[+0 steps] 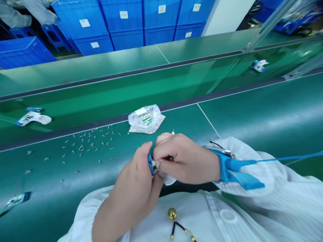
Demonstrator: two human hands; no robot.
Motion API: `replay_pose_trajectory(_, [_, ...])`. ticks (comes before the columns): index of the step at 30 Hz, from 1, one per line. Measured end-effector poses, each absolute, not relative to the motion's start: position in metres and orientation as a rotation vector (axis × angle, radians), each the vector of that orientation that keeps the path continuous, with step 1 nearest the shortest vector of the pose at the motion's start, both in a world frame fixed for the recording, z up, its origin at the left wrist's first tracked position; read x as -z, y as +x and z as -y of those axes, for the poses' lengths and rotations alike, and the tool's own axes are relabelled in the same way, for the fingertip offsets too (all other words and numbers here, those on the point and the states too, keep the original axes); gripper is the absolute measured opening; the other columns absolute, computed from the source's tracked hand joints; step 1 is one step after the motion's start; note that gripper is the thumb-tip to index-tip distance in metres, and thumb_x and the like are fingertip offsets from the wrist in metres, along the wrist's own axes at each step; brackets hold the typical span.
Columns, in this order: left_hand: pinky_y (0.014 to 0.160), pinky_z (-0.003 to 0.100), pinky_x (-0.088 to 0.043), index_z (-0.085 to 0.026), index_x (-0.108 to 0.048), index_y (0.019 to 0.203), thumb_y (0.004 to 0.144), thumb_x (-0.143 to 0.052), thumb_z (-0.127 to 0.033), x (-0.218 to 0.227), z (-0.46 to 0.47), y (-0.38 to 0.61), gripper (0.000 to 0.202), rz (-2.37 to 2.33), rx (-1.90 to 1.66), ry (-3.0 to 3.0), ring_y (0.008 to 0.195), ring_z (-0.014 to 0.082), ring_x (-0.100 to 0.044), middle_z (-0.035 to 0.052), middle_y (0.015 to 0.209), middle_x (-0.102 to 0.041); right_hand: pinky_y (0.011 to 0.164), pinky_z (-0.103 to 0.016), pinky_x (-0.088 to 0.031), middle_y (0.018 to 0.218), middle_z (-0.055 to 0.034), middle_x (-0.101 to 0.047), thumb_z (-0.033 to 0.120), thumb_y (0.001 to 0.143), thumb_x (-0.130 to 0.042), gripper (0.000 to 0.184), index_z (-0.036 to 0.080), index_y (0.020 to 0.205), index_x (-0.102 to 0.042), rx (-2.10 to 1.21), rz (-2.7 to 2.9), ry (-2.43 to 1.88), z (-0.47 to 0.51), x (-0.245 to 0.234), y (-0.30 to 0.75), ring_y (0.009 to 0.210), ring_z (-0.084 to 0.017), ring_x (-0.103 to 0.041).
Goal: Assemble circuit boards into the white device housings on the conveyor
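My left hand (137,173) is closed around a blue-and-white plastic housing (150,164), mostly hidden by the fingers; a white end of it shows below my right hand. My right hand (180,158) is closed too, its fingertips pinching a small white part (153,163) against the blue end. A thin pointed tip (173,131) sticks up behind the right knuckles; what it belongs to is hidden. Just beyond both hands lies a clear plastic bag (145,117) of small pieces. Many small metal parts (85,144) are scattered on the green bench to the left.
A green circuit board (16,200) lies at the bench's left edge. On the green conveyor belt beyond rest a white-and-blue pistol-shaped housing (34,118) and another blue-and-white housing (259,65). A blue cord (285,158) runs right from my right wristband. Blue bins (126,23) stand behind.
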State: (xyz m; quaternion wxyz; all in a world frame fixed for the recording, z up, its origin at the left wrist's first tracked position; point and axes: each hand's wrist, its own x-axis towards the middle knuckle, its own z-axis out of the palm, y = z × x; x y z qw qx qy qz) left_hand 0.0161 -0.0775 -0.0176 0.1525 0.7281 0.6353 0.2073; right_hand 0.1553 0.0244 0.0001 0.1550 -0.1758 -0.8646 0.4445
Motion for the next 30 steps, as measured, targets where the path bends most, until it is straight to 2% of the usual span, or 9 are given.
replay_pose_trajectory(3, [0.050,0.025,-0.052,-0.020,-0.015,0.142,0.088,-0.045,-0.035,0.020,0.077,0.003,0.063,-1.856,-0.644,1.898,0.084,0.0220,-0.066,0.0160,0.111,-0.057,0.059,-0.023,-0.037,0.058,0.0014,-0.058,0.015,0.076,-0.049,0.020,0.015,0.059,-0.059,-1.210,2.423,-0.739,-0.058,0.003,0.160,0.060,-0.009,-0.050])
replay_pose_trajectory(6, [0.043,0.020,-0.046,-0.023,-0.022,0.144,0.088,-0.047,-0.042,0.025,0.078,-0.018,0.065,-2.054,-0.745,1.682,0.094,0.0217,-0.063,0.0158,0.124,-0.051,0.058,-0.026,-0.040,0.059,0.0012,-0.060,0.028,0.074,-0.057,0.019,0.015,0.064,-0.066,-0.728,2.014,-1.218,-0.119,0.007,0.177,0.063,-0.013,-0.055])
replay_pose_trajectory(8, [0.043,0.021,-0.046,-0.021,-0.036,0.139,0.087,-0.046,-0.042,0.034,0.078,-0.031,0.057,-2.176,-0.681,1.632,0.089,0.0200,-0.064,0.0126,0.119,-0.057,0.066,-0.032,-0.041,0.067,0.0007,-0.064,0.030,0.077,-0.055,0.018,0.020,0.070,-0.068,-0.506,1.826,-1.353,-0.162,0.011,0.194,0.072,-0.017,-0.055])
replay_pose_trajectory(10, [0.052,0.024,-0.049,-0.020,-0.053,0.127,0.087,-0.044,-0.039,0.050,0.078,-0.039,0.044,-2.232,-0.526,1.665,0.082,0.0182,-0.066,0.0082,0.107,-0.064,0.078,-0.034,-0.040,0.076,0.0034,-0.068,0.029,0.077,-0.056,0.016,0.030,0.066,-0.067,-0.378,1.749,-1.464,-0.193,0.020,0.212,0.082,-0.018,-0.054])
replay_pose_trajectory(12, [0.060,0.026,-0.051,-0.021,-0.064,0.111,0.087,-0.044,-0.033,0.072,0.077,-0.043,0.034,-2.214,-0.409,1.676,0.078,0.0172,-0.066,0.0051,0.097,-0.068,0.082,-0.036,-0.041,0.082,0.0030,-0.070,0.028,0.078,-0.056,0.014,0.032,0.071,-0.068,-0.275,1.743,-1.638,-0.207,0.035,0.228,0.088,-0.019,-0.057])
replay_pose_trajectory(14, [0.068,0.027,-0.052,-0.021,-0.068,0.103,0.085,-0.049,-0.026,0.093,0.075,-0.042,0.027,-2.194,-0.306,1.681,0.079,0.0173,-0.066,0.0047,0.096,-0.070,0.081,-0.036,-0.041,0.083,-0.0033,-0.070,0.027,0.079,-0.054,0.016,0.023,0.076,-0.069,-0.306,1.820,-1.681,-0.203,0.054,0.239,0.089,-0.022,-0.061])
replay_pose_trajectory(17, [0.075,0.032,-0.052,-0.018,-0.066,0.105,0.087,-0.055,-0.026,0.118,0.072,-0.037,0.022,-2.193,-0.155,1.692,0.085,0.0179,-0.065,0.0070,0.103,-0.068,0.072,-0.031,-0.042,0.070,-0.0078,-0.068,0.031,0.079,-0.056,0.021,0.015,0.071,-0.068,-0.463,1.973,-1.683,-0.178,0.084,0.247,0.078,-0.021,-0.063])
replay_pose_trajectory(21, [0.077,0.036,-0.053,-0.016,-0.063,0.100,0.091,-0.054,-0.033,0.131,0.066,-0.034,0.021,-2.213,0.002,1.726,0.085,0.0162,-0.063,0.0055,0.100,-0.066,0.060,-0.028,-0.042,0.061,-0.0075,-0.067,0.033,0.078,-0.057,0.024,0.014,0.065,-0.067,-0.658,2.053,-1.727,-0.146,0.118,0.258,0.062,-0.017,-0.059])
replay_pose_trajectory(30, [0.078,0.037,-0.053,-0.014,-0.063,0.091,0.091,-0.056,-0.031,0.135,0.061,-0.040,0.018,-2.133,0.154,1.878,0.084,0.0160,-0.063,0.0035,0.092,-0.066,0.058,-0.028,-0.041,0.066,-0.0055,-0.070,0.033,0.076,-0.050,0.029,0.015,0.075,-0.073,-0.735,1.987,-1.903,-0.106,0.156,0.286,0.062,-0.018,-0.061])
